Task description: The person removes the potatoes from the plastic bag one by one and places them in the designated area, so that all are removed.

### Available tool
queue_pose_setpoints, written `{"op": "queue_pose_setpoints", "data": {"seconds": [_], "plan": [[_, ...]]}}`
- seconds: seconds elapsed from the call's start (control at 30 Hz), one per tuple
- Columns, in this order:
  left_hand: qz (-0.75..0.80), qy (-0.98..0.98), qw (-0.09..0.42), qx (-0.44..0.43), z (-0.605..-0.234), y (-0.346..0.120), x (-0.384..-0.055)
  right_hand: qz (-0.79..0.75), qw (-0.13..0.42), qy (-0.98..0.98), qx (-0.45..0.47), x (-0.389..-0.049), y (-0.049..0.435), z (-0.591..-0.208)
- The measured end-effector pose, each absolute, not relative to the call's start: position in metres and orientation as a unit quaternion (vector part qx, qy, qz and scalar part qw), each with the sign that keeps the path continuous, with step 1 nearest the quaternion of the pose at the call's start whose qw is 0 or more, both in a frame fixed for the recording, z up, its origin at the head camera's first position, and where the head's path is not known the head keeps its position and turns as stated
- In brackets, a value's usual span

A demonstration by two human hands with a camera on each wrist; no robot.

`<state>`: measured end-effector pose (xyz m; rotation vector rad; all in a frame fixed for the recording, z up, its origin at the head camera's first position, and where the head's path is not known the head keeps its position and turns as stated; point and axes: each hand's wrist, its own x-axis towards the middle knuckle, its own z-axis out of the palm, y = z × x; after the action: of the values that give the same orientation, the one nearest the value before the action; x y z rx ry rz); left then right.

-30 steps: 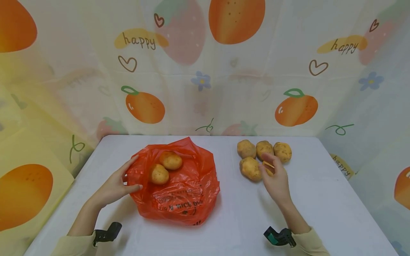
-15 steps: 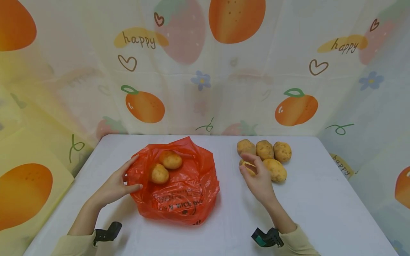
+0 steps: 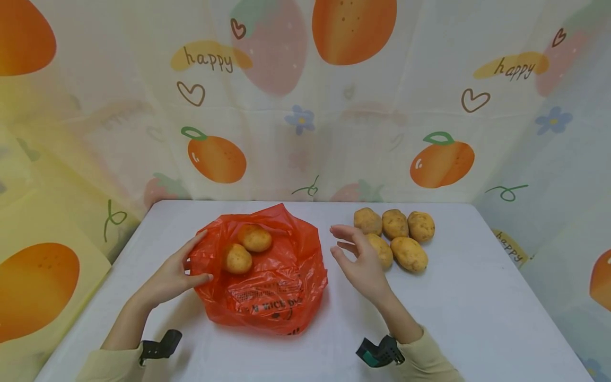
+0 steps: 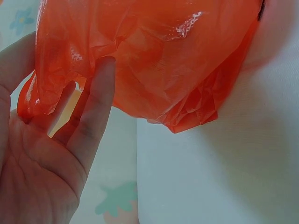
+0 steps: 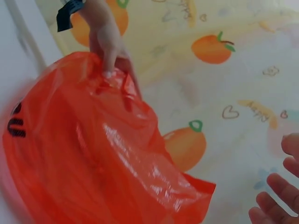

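Note:
A red plastic bag (image 3: 267, 292) with black print lies on the table, its mouth facing up. Two potatoes, one nearer (image 3: 237, 260) and one farther back (image 3: 255, 238), rest in it. My left hand (image 3: 167, 278) grips the bag's left rim between thumb and fingers; the left wrist view shows the plastic (image 4: 163, 60) across its fingertips. Between the bag and a group of loose potatoes (image 3: 409, 254) hovers my right hand (image 3: 364, 268), fingers spread in a loose curve and holding nothing. It partly covers the front left potato (image 3: 383, 252) of that group.
A row of 3 potatoes, with one in its middle (image 3: 394, 224), lies at the back right of the white table (image 3: 477, 297). Behind the table hangs a fruit-printed cloth (image 3: 324, 148). A dark camera sits on each wrist.
My right hand has moved left, from over the front potatoes toward the bag's right side, with nothing in it. The left hand, bag and potatoes stay where they were.

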<state>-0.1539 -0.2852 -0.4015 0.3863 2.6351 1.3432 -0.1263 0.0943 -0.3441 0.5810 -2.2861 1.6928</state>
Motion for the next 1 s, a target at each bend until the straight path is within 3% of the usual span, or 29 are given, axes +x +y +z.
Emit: {"op": "queue_pose_setpoints", "data": {"seconds": [0.63, 1.0], "plan": [[0.443, 0.884, 0.080, 0.128, -0.398, -0.284, -0.154, 0.566, 0.085, -0.784, 0.241, -0.154, 0.060, -0.347], [0.445, 0.882, 0.081, 0.131, -0.398, -0.283, -0.154, 0.550, 0.008, -0.795, 0.254, -0.163, 0.031, -0.348]]}}
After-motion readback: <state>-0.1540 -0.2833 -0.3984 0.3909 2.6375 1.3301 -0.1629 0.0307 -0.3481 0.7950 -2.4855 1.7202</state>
